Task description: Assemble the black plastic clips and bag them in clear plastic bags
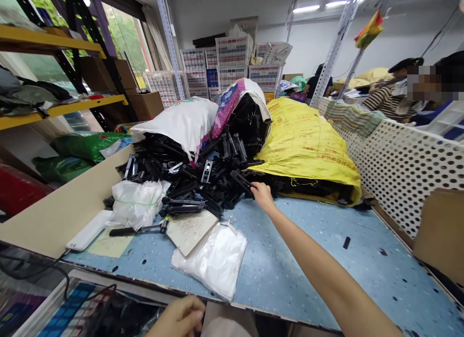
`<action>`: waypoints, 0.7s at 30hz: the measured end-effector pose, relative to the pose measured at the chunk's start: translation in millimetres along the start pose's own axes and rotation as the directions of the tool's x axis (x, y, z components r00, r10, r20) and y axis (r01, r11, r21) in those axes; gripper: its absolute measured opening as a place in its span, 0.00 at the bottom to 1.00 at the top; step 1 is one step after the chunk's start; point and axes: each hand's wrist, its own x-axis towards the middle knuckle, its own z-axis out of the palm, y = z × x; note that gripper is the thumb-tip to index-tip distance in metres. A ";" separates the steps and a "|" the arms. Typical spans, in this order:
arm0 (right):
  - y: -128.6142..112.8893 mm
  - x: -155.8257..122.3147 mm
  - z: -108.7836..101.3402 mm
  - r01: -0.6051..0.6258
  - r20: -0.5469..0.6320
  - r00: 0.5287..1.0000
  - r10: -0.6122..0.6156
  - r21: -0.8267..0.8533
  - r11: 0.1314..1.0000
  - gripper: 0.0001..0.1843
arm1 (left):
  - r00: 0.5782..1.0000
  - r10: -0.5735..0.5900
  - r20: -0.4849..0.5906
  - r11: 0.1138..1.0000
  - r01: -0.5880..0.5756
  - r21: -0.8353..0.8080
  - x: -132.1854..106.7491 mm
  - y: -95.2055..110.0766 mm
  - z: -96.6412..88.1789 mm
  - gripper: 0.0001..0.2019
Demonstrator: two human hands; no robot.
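Far left, a yellow metal shelf [54, 109] carries folded cloth, and a green plastic sack [87, 146] lies below it, off the blue speckled worktop [290, 259]. On the worktop's left side we have a knotted translucent white bag [136, 204], tied shut, so we cannot tell its contents. A black-handled tool [137, 229] lies flat just in front of it. Down at the near edge, our left hand [179, 317] sits with fingers curled in; whether it holds anything, we cannot tell. Next, a pale square board [190, 230] overlaps a flat white plastic bag [213, 259]. Behind them a white woven sack [181, 122] lies on its side, mouth toward us. A heap of black plastic parts [203, 172] spills from it and from the pink-lined sack [235, 100] beside it. They are tipped that way, we'd judge, to keep the parts within arm's length. Our right hand [261, 194], arm at full stretch, pinches the near end of a black plastic bar [241, 180] at the heap's front edge. Right of it, a yellow woven sack [308, 143] lies flat, more black parts showing at its mouth. A white perforated panel [398, 168] fences the worktop's right side.
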 end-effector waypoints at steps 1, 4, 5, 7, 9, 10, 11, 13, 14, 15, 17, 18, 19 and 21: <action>5.0 -13.9 -3.4 -0.014 0.020 1.000 0.013 0.038 0.999 0.15 | 0.997 0.072 0.006 0.995 -0.072 -0.071 7.6 13.6 9.6 0.19; 16.2 -79.4 -8.5 -0.044 0.080 0.996 0.032 0.159 0.986 0.20 | 0.960 0.246 -0.132 0.917 -0.275 -0.290 44.5 59.8 44.3 0.24; 18.5 -106.6 -9.2 -0.047 0.098 0.995 0.029 0.195 0.980 0.21 | 0.932 0.286 -0.221 0.868 -0.350 -0.353 58.9 75.2 57.1 0.26; 21.4 -160.2 -12.7 -0.050 0.132 0.991 0.017 0.249 0.967 0.21 | 0.873 0.331 -0.358 0.774 -0.469 -0.425 84.0 102.3 82.3 0.28; 22.9 -202.4 -23.2 -0.038 0.159 0.987 -0.014 0.317 0.948 0.20 | 0.860 0.349 -0.373 0.728 -0.499 -0.470 98.0 121.0 105.1 0.24; 23.2 -216.4 -31.8 -0.025 0.142 0.990 -0.024 0.336 0.941 0.18 | 0.868 0.363 -0.338 0.721 -0.492 -0.488 99.7 127.0 115.1 0.21; 22.9 -225.2 -42.2 -0.003 0.102 0.994 -0.034 0.343 0.939 0.17 | 0.880 0.381 -0.285 0.721 -0.475 -0.505 98.1 131.0 124.0 0.19; 20.9 -228.9 -66.0 0.080 -0.009 0.997 -0.081 0.289 0.954 0.17 | 0.896 0.419 -0.150 0.726 -0.430 -0.537 88.5 135.1 138.8 0.18; 19.1 -225.7 -77.6 0.141 -0.051 0.990 -0.133 0.232 0.962 0.16 | 0.900 0.429 -0.083 0.732 -0.400 -0.551 82.2 136.3 144.7 0.18; 17.0 -220.6 -87.9 0.211 -0.075 0.977 -0.201 0.167 0.963 0.16 | 0.904 0.428 -0.021 0.740 -0.364 -0.566 76.0 137.6 149.8 0.18; 12.2 -208.6 -102.1 0.320 -0.067 0.947 -0.315 0.066 0.945 0.12 | 0.913 0.401 0.071 0.758 -0.288 -0.585 66.6 141.0 157.9 0.19; 9.9 -203.3 -105.6 0.331 -0.052 0.943 -0.328 0.055 0.942 0.11 | 0.919 0.382 0.093 0.771 -0.262 -0.580 63.9 143.3 160.7 0.20; 7.8 -199.4 -107.0 0.305 -0.038 0.952 -0.303 0.080 0.949 0.11 | 0.926 0.365 0.097 0.785 -0.250 -0.567 62.7 145.9 162.5 0.21; 4.5 -196.7 -105.2 0.180 0.010 0.983 -0.185 0.191 0.965 0.12 | 0.933 0.353 0.067 0.808 -0.267 -0.526 64.1 151.2 162.1 0.22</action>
